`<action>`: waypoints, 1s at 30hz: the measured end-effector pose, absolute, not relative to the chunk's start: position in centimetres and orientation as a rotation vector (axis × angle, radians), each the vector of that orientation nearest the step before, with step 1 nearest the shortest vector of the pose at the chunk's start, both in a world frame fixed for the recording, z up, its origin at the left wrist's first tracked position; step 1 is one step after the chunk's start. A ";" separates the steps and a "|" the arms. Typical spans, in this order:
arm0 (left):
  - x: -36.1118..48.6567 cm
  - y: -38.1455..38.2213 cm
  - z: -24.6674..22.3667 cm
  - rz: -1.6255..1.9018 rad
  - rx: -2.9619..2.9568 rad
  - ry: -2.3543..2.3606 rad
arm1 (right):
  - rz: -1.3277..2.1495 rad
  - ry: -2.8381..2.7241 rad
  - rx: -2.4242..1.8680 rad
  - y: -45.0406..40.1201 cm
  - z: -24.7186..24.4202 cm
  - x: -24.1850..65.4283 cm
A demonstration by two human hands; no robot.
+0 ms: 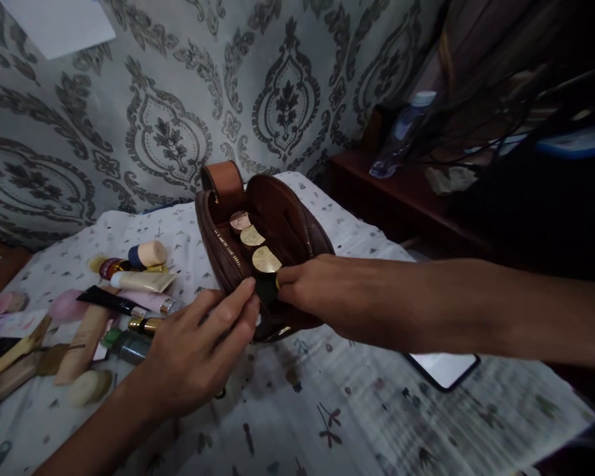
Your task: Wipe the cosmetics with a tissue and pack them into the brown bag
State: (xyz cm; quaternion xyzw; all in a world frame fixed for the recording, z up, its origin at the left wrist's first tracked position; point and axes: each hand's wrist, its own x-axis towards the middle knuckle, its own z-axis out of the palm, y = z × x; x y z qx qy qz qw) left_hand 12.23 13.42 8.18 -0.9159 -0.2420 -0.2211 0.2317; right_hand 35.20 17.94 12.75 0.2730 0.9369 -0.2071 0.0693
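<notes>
So the brown bag (286, 221) sits open just beyond both hands, long axis running away toward the patterned wall (287, 99). The right hand (305, 284) is nearer the row of round caps (252, 236), fingertips bunched inside the near end (can't tell what they're gripping, if anything). The left hand (205, 337) lies at the rim, any pinch hidden.

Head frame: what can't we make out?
Right hand: head view, its own back hides its grip inside the brown zip bag.
Phone: head view, partly covered by right forearm.
White sheet: head view, cut off by top edge.
Plastic bottle: head view, label too blurred to read.
</notes>
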 end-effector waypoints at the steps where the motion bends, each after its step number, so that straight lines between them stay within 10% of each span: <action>1: 12.3 13.4 8.2 -0.609 -2.512 -0.674 | -0.563 2.769 0.763 18.2 13.4 34.5; 30: 12.1 13.0 7.5 -0.639 -2.489 -0.719 | -0.296 2.630 0.897 19.8 14.0 32.8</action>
